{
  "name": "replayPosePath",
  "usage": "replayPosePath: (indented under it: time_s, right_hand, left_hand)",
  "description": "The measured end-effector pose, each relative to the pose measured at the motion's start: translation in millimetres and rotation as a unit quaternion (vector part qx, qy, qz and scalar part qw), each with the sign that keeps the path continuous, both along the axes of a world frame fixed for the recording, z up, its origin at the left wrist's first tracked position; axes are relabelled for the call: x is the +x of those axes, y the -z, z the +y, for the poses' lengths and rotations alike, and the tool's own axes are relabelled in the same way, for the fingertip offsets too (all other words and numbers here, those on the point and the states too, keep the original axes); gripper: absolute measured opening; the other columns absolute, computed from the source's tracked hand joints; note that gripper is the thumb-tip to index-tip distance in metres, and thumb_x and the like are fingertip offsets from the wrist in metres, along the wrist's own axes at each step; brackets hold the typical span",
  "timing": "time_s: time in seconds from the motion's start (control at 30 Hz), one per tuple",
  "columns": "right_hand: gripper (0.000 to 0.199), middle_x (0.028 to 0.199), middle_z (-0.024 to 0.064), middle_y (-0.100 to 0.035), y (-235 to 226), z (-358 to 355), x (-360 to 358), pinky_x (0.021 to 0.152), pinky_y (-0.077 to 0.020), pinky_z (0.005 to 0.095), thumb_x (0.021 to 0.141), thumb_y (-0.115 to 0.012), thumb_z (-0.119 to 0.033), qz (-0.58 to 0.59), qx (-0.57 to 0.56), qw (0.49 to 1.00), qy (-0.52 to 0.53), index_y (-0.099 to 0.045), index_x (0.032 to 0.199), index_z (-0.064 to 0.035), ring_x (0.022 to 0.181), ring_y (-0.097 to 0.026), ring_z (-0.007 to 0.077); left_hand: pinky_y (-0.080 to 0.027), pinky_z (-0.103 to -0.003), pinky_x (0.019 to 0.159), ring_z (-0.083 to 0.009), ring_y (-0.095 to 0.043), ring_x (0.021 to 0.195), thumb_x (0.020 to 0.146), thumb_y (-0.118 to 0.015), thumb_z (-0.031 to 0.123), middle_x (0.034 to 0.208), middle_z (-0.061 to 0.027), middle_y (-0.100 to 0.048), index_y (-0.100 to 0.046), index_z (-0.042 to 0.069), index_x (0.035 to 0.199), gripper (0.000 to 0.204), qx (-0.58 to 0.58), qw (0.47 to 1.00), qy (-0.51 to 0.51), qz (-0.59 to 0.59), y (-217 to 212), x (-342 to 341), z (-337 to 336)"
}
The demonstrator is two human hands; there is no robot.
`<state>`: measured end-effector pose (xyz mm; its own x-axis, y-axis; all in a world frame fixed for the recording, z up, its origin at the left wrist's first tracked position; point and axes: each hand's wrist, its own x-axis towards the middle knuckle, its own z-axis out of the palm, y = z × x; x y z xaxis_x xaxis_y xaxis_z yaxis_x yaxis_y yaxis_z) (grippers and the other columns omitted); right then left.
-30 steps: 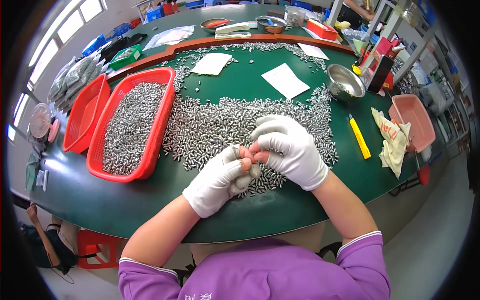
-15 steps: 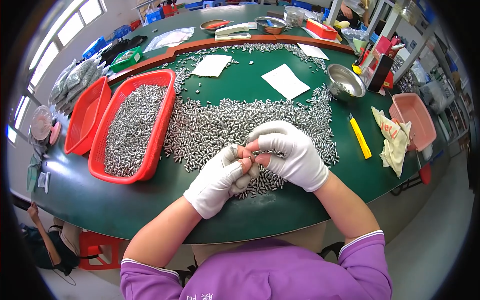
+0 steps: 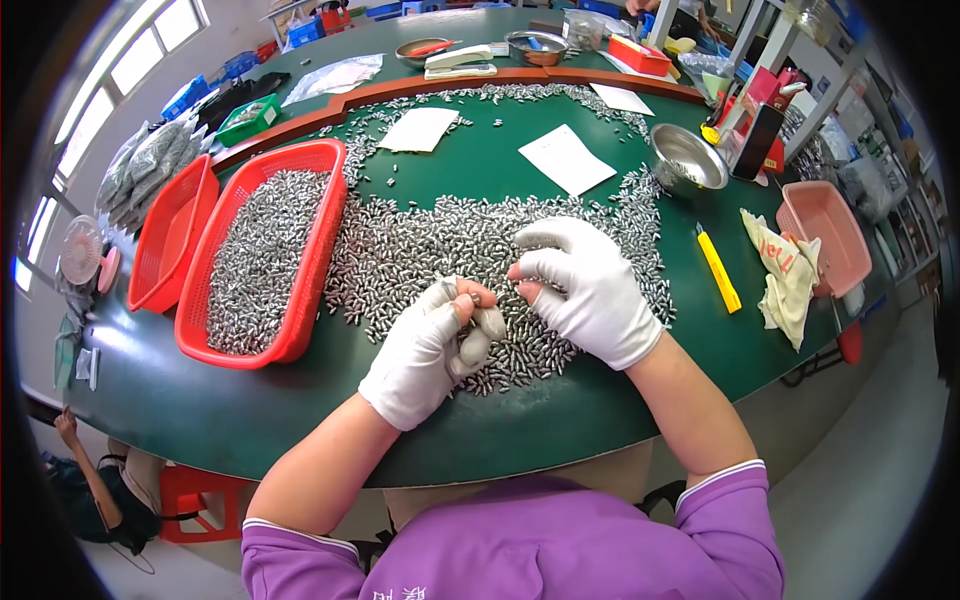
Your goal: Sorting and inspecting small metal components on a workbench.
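Note:
A wide pile of small silvery metal parts (image 3: pixel 430 240) is spread over the green table in front of me. Over its near edge is my left hand (image 3: pixel 418 350), in a white glove with bare thumb and fingertips. The thumb presses against the forefinger while the other fingers curl in; whatever lies in the pinch is too small to make out. My right hand (image 3: pixel 590 295), gloved the same way, hovers above the pile to the right. Its fingers are bent, a gap shows between thumb and forefinger, and nothing visible is held.
On the left stands a red basket (image 3: pixel 325 230) full of the same parts, beside another red basket (image 3: pixel 165 250). White papers (image 3: pixel 567 160), a metal bowl (image 3: pixel 690 160), a yellow utility knife (image 3: pixel 718 270), a cloth (image 3: pixel 785 285) and a pink basket (image 3: pixel 840 240) lie around the pile.
My hands, together at the fingertips before, have parted. The right hand has drawn away to the right and opened its fingers; the left has shifted slightly left and is still pinched.

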<state>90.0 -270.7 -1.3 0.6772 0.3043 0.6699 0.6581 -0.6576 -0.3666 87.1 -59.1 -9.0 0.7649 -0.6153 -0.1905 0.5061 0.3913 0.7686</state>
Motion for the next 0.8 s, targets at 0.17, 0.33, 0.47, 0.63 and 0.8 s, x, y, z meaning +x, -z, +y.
replayPosePath:
  time_s: [0.17, 0.33, 0.47, 0.63, 0.8]
  right_hand:
    - [0.020, 0.113, 0.0116, -0.062, 4.5, -1.1, -2.4, 0.094, -0.0472, 0.0423, 0.067, -0.076, -0.014, 0.056, -0.110, 0.992, 0.013, -0.068, 0.084, -0.0085, 0.110, -0.058, 0.0321]
    - [0.017, 0.113, 0.0093, -0.063, 6.9, 4.1, -0.4, 0.095, -0.0461, 0.0421, 0.070, -0.073, -0.015, 0.048, -0.152, 0.987, 0.009, -0.067, 0.085, -0.0085, 0.110, -0.057, 0.0319]
    - [0.017, 0.113, 0.0086, -0.063, 8.7, 6.2, 0.3, 0.094, -0.0461, 0.0418, 0.072, -0.072, -0.015, 0.015, -0.181, 0.983, 0.023, -0.065, 0.086, -0.0080, 0.110, -0.057, 0.0312]
    - [0.015, 0.106, 0.0103, -0.064, 5.3, 7.6, 2.5, 0.089, -0.0493, 0.0420, 0.073, -0.071, -0.010, 0.014, -0.089, 0.996, 0.002, -0.064, 0.085, -0.0070, 0.101, -0.061, 0.0319]
    - [0.013, 0.106, 0.0095, -0.065, 3.3, 10.0, -6.6, 0.086, -0.0506, 0.0343, 0.078, -0.075, -0.010, 0.107, 0.090, 0.989, -0.052, -0.066, 0.086, -0.0062, 0.099, -0.062, 0.0242]
  left_hand:
    - [-0.037, -0.022, 0.055, -0.0079, -0.045, 0.062, 0.097, -0.054, 0.025, 0.092, -0.0060, -0.059, -0.051, 0.006, 0.111, 0.024, -0.036, 0.999, -0.038, 0.016, 4.1, 3.1, 0.7]
    - [-0.036, -0.021, 0.054, -0.0079, -0.045, 0.061, 0.097, -0.056, 0.028, 0.091, -0.0053, -0.059, -0.052, 0.009, 0.108, 0.022, -0.055, 0.998, -0.022, 0.006, 11.1, 4.7, 2.2]
    - [-0.036, -0.021, 0.053, -0.0076, -0.044, 0.061, 0.096, -0.059, 0.032, 0.089, -0.0042, -0.059, -0.054, 0.011, 0.104, 0.023, -0.061, 0.998, -0.005, 0.009, 9.8, 4.3, 3.1]
    - [-0.035, -0.020, 0.053, -0.0067, -0.044, 0.060, 0.095, -0.061, 0.029, 0.089, -0.0034, -0.060, -0.053, 0.011, 0.103, 0.021, -0.055, 0.998, 0.013, 0.019, 9.4, 5.1, 4.9]
    - [-0.035, -0.017, 0.053, -0.0040, -0.043, 0.061, 0.096, -0.059, 0.022, 0.085, 0.0000, -0.057, -0.049, 0.010, 0.106, 0.018, 0.028, 0.999, 0.031, 0.020, 2.5, 0.0, -1.2]
